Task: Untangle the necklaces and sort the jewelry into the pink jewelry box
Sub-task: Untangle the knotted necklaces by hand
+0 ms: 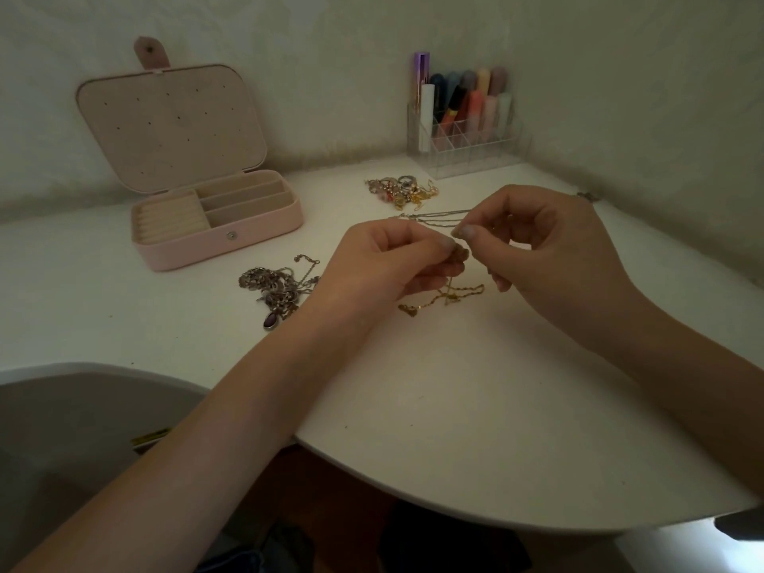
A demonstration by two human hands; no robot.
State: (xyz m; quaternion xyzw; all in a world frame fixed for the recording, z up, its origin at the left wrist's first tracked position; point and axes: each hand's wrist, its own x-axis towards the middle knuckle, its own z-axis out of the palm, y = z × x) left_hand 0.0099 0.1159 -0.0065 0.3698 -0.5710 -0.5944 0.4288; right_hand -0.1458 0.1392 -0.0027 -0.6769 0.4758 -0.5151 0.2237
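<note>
The pink jewelry box (215, 237) stands open at the back left, its compartments holding nothing that I can see. My left hand (384, 262) and my right hand (537, 241) meet above the table's middle, both pinching a small knot of tangled chains (459, 253). A thin silver chain (434, 217) runs back from the knot. A gold chain (446, 297) hangs down from it and trails on the table under my hands. A heap of silver necklaces with a purple pendant (275, 289) lies left of my left wrist.
A pile of small earrings and rings (403, 192) lies behind my hands. A clear organizer with lipsticks (463, 126) stands at the back by the wall. The white table (475, 407) curves toward me; a grey surface (82, 428) sits at lower left.
</note>
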